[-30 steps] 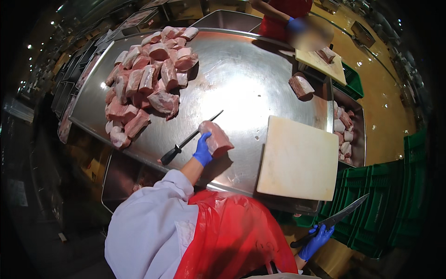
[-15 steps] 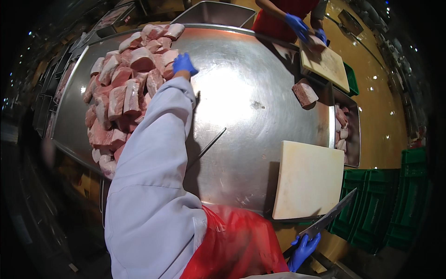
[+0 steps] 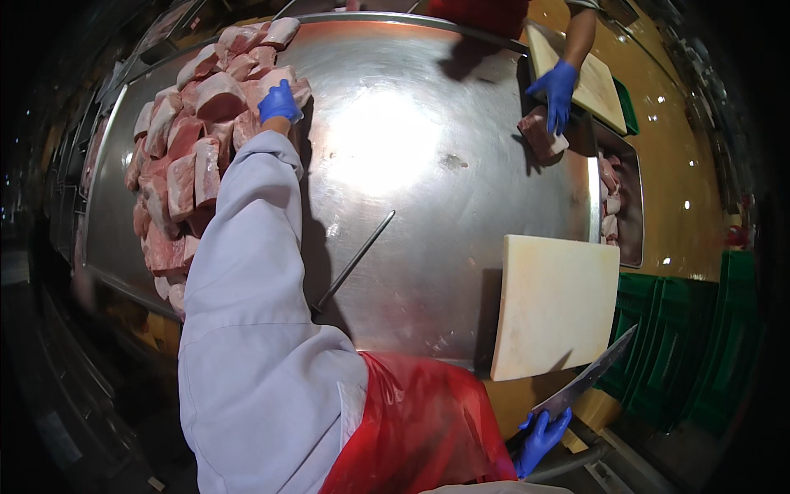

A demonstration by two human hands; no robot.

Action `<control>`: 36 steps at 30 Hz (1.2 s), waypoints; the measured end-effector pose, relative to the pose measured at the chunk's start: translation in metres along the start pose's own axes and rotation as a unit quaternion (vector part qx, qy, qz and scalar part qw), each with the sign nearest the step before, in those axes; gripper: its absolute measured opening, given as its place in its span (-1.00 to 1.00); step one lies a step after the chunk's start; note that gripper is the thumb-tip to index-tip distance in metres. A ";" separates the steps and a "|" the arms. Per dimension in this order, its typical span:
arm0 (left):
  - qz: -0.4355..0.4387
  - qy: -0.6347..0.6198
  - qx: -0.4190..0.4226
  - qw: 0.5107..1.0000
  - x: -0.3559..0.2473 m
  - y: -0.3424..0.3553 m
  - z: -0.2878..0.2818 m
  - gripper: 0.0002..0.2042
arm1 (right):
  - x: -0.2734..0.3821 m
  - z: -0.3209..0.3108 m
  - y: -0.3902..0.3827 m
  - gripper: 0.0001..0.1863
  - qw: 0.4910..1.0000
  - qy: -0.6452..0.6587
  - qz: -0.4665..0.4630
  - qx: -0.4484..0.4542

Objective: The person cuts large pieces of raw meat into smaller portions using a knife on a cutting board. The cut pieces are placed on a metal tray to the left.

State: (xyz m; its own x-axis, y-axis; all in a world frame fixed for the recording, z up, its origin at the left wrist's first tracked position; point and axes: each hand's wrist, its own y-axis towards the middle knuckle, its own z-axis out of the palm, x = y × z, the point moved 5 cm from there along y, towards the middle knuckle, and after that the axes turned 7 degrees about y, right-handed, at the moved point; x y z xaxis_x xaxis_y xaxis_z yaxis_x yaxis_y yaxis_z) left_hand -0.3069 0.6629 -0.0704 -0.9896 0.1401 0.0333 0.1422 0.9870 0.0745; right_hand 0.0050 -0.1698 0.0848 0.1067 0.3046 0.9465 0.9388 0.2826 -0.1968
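My left hand [image 3: 280,104], in a blue glove, reaches to the right side of a heap of raw meat chunks [image 3: 219,97]. Its fingers are closed around a pale pink piece of meat [image 3: 301,92], partly hidden by the glove. Low on the right, my right hand [image 3: 543,441], also blue-gloved, grips a knife [image 3: 586,377] by its handle. The broad blade points up and to the right, beside the near edge of a white cutting board [image 3: 558,305]. A sharpening steel [image 3: 355,262] lies on the metal table [image 3: 428,280], right of my left sleeve.
Across the table, a co-worker's gloved hand [image 3: 556,92] touches a lone meat chunk [image 3: 543,137]. Behind it is a second cutting board [image 3: 594,89]. A metal bin [image 3: 630,206] holding meat stands off the table's right side. Green crates [image 3: 699,337] are stacked at the lower right.
My left hand has moved left onto the meat and closed on a piece. The co-worker's hand has come from the far board down to the lone chunk. The whole view has shifted slightly.
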 end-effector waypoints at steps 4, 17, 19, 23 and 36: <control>-0.036 -0.065 0.046 0.996 0.015 0.008 -0.008 -0.08 | -0.022 -0.038 0.000 -0.48 1.000 0.018 -0.009 -0.006; -0.157 -0.578 0.265 0.756 0.017 -0.088 0.153 -0.45 | -0.025 -0.014 -0.007 -0.51 0.998 0.044 0.041 -0.013; -0.025 -0.417 0.183 0.890 0.011 -0.096 0.151 -0.34 | -0.026 -0.015 -0.008 -0.50 0.998 0.056 0.036 -0.002; 0.360 -0.102 0.130 0.918 -0.118 -0.200 0.016 -0.04 | -0.021 -0.012 -0.009 -0.51 0.999 0.022 0.027 -0.002; 0.287 -0.095 0.246 0.921 -0.119 -0.171 0.044 0.19 | -0.014 -0.011 -0.043 -0.56 0.997 0.083 0.000 0.008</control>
State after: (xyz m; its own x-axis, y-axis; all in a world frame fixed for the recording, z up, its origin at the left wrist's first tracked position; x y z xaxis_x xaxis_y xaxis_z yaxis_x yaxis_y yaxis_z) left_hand -0.2140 0.4804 -0.1307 -0.7473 0.6151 -0.2515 0.6619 0.6555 -0.3636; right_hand -0.0334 -0.1962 0.0826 0.1609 0.1503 0.9755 0.9334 0.2981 -0.1999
